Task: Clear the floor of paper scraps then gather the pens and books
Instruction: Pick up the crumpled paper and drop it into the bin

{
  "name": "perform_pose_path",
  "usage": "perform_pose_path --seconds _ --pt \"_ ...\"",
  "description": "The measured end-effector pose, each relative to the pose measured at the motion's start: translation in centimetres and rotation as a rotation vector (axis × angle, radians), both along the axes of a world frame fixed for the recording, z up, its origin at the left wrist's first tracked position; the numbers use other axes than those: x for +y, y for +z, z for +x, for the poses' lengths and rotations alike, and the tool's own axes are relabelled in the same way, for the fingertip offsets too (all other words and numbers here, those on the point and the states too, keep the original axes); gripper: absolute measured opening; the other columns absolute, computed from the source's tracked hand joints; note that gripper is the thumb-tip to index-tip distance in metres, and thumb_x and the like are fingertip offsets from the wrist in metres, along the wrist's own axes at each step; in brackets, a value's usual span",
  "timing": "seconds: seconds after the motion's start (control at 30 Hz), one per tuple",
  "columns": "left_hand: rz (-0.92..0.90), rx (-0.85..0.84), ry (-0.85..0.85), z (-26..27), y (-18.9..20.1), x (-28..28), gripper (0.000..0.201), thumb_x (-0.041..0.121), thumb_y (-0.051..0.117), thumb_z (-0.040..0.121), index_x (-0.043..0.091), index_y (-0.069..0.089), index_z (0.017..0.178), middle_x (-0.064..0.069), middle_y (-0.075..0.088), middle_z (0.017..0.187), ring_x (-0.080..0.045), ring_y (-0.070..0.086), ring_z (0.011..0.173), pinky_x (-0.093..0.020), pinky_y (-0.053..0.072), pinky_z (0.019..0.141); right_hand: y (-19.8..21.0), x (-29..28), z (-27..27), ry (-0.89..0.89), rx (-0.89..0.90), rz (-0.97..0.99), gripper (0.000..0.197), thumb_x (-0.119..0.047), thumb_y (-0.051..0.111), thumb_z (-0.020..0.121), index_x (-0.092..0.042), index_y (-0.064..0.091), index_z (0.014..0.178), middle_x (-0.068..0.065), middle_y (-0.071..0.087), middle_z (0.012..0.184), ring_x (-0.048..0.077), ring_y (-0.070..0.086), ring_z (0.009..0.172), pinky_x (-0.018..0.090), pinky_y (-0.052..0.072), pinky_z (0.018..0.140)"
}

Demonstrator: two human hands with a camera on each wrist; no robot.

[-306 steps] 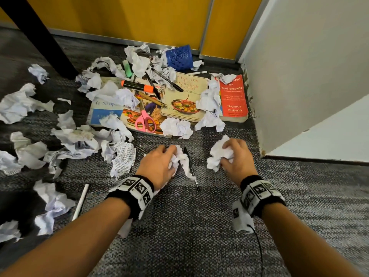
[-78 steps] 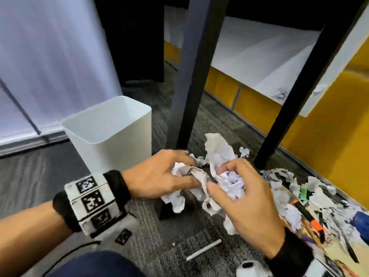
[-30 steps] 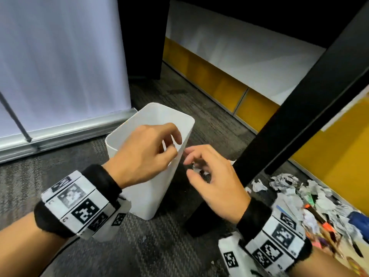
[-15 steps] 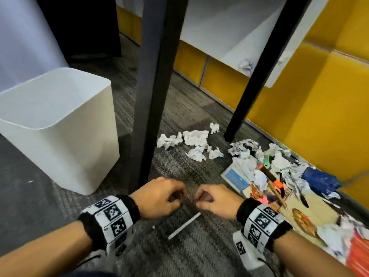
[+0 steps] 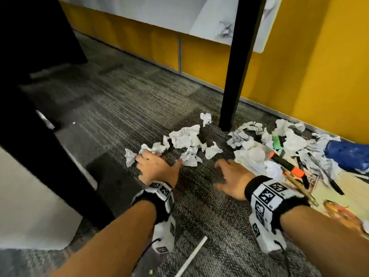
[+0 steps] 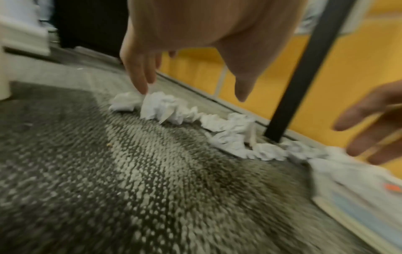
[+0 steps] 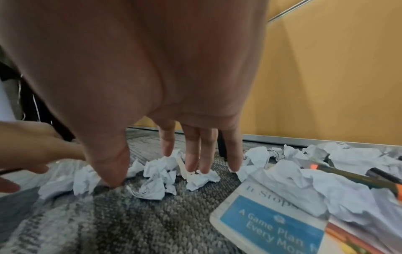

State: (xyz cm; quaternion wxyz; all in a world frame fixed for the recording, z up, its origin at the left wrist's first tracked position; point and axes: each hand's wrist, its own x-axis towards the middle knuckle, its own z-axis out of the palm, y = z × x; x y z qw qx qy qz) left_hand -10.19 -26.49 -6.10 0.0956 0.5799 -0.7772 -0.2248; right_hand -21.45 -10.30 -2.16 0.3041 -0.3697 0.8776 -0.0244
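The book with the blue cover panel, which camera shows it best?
The right wrist view: the book lies close, its blue panel and part of its title readable. The left wrist view shows only a blurred corner. In the head view crumpled paper hides almost all of it.

paper scraps (image 5: 184,136) left of table leg (image 5: 233,76), books (image 5: 329,198) right.

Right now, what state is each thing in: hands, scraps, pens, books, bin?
left hand: open, fingertips touching crumpled scraps
right hand: open, fingers spread above carpet
paper scraps: crumpled, loose on carpet
orange marker: capped, lying on the books
blue-cover book: closed, flat, partly under scraps
white bin: upright beside the black leg
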Motion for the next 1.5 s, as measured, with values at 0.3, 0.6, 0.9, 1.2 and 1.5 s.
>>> perform_pose_path --seconds 0.3,0.6,0.9,1.2,1.5 --pt "0.088 0.026 0.445 -2.3 -4.7 -8.2 0.145 0.090 0.060 0.047 -0.001 0.017 0.150 -0.028 0.017 0.157 -0.046 0.021 0.142 -0.057 0.020 0.112 -2.5 -1.8 -2.6 0.027 0.040 0.155 0.098 -0.059 0.068 0.076 -0.019 0.014 0.148 0.016 0.027 0.146 0.036 0.034 0.134 0.056 0.042 0.102" --pt "0.168 -0.245 -0.152 -4.2 -6.5 -11.7 0.088 0.079 0.058 0.071 0.040 0.033 0.145 -0.023 0.021 0.151 -0.047 0.029 0.136 -0.056 0.035 0.107 -6.8 -8.3 -6.2 -0.246 0.045 -0.223 0.124 -0.071 0.076 0.055 -0.043 -0.001 0.148 0.016 0.017 0.151 0.042 0.025 0.138 0.060 0.037 0.104" --pt "-0.023 -0.108 -0.523 -6.7 -6.5 -8.5 0.032 0.023 0.058 0.086 0.012 0.050 0.116 -0.017 0.052 0.114 -0.041 0.052 0.105 -0.043 0.044 0.079 -11.1 -9.4 -4.9 0.088 0.217 -0.194 0.031 -0.032 0.062 0.085 -0.020 0.056 0.112 0.013 0.040 0.131 0.043 0.039 0.120 0.051 0.049 0.090" --pt "0.012 -0.389 -0.668 -14.4 -3.3 -7.9 0.090 0.021 0.053 0.090 0.046 -0.007 0.152 -0.032 0.011 0.154 -0.050 0.057 0.110 -0.051 0.050 0.092 -10.6 -3.1 -6.4 0.038 0.171 -0.181 0.042 -0.022 0.054 0.092 -0.010 0.042 0.130 0.014 0.038 0.129 0.037 0.045 0.113 0.040 0.042 0.093" --pt "0.010 -0.461 -0.850 -13.4 -4.9 -3.8 0.097 0.094 0.018 0.068 0.031 0.039 0.139 -0.021 0.030 0.145 -0.046 0.037 0.131 -0.056 0.041 0.105 -11.6 -3.1 -6.6 0.075 0.312 -0.065 0.040 -0.026 0.051 0.089 -0.010 0.045 0.125 0.014 0.049 0.122 0.037 0.042 0.113 0.042 0.038 0.093"
